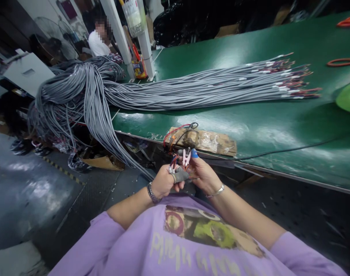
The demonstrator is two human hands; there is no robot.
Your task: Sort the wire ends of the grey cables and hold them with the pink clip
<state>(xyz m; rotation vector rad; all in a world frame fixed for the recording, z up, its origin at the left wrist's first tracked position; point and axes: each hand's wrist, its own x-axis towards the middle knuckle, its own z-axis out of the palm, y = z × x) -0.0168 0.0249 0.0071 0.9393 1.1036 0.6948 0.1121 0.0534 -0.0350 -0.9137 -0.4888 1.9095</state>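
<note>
My left hand [167,179], a grey cover on its thumb, is closed around the end of a grey cable, where thin coloured wires [173,161] with white sleeves fan out. My right hand [205,175] meets it in front of my body, with a blue cover on one fingertip. Its fingers are curled at a small pale pink, V-shaped clip-like piece [186,157] beside the wires. Fingers hide part of both things. Just beyond the hands, at the bench edge, lies a worn board [212,142] with red and black leads on it.
A long bundle of grey cables [192,90] with stripped coloured ends lies along the green bench [278,126]; a looped heap [71,88] hangs over its left edge. A white post [147,53] stands behind. A black cord [273,151] crosses the right side. Another person [97,43] is at back left.
</note>
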